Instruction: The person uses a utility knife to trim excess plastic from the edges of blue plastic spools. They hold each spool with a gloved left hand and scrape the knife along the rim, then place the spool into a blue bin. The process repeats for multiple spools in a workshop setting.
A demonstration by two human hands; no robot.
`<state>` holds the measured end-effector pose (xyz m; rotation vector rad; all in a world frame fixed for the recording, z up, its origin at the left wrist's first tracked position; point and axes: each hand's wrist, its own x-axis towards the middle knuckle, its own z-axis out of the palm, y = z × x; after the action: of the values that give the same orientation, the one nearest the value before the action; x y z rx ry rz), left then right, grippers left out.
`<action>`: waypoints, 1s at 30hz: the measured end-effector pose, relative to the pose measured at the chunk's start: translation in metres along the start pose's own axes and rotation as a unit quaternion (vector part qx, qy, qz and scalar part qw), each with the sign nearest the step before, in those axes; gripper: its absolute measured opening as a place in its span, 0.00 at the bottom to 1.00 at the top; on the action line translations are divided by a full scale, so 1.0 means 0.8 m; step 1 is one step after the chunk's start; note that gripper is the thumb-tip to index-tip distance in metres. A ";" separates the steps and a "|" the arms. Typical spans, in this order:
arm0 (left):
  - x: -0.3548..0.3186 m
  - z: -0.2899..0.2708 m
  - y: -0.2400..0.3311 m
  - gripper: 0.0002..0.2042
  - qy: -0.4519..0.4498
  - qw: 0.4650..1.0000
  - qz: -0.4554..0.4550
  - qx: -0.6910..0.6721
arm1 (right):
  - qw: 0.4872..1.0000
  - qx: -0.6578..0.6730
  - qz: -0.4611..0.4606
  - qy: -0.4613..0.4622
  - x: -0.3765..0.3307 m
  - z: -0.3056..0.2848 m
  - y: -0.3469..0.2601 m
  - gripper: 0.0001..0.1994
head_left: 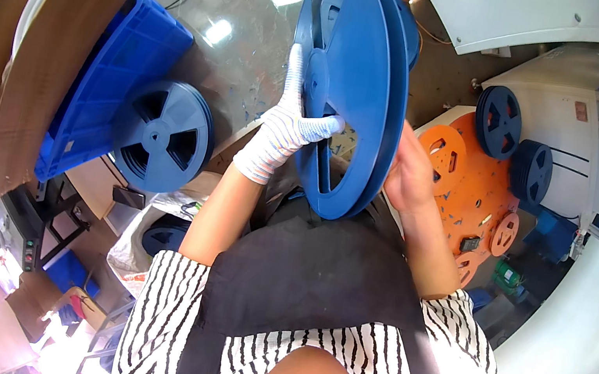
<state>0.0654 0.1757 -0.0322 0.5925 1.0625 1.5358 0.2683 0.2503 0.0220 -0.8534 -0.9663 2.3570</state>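
A large blue plastic reel (369, 80) stands on edge in front of my chest, with its spoked side turned to the left. My left hand (276, 136), in a white glove with fine stripes, grips its left side. The thumb reaches across to a cutout by the hub, while the fingers lie up along the rim. On the other side, my bare right hand (411, 175) holds the right flange; most of its fingers are hidden behind the reel. Part of another blue reel (410, 35) shows just beyond.
Grey-blue reels (185, 160) lean beside a blue crate (125, 71) and a cardboard box (50, 66) on the left. To the right, an orange round surface (470, 208) carries orange discs (443, 159), near dark blue reels (498, 121). A white cabinet (526, 19) is at far right.
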 end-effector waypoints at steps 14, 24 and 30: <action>-0.085 -0.010 0.038 0.63 -0.001 0.996 -0.010 -0.090 | 0.878 -0.462 0.046 -0.115 -0.019 0.035 0.047 0.14; -0.093 -0.023 0.037 0.62 -0.017 0.999 0.034 -0.015 | 0.908 -0.402 0.051 -0.109 -0.021 0.048 0.051 0.13; -0.093 -0.030 0.031 0.59 -0.005 0.997 0.058 -0.043 | 0.852 -0.478 0.075 -0.200 -0.026 0.039 0.049 0.06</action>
<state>0.0522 0.0982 -0.0092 0.6105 0.9625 1.6693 0.2551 0.1982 0.0181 -0.7574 -2.4313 2.1337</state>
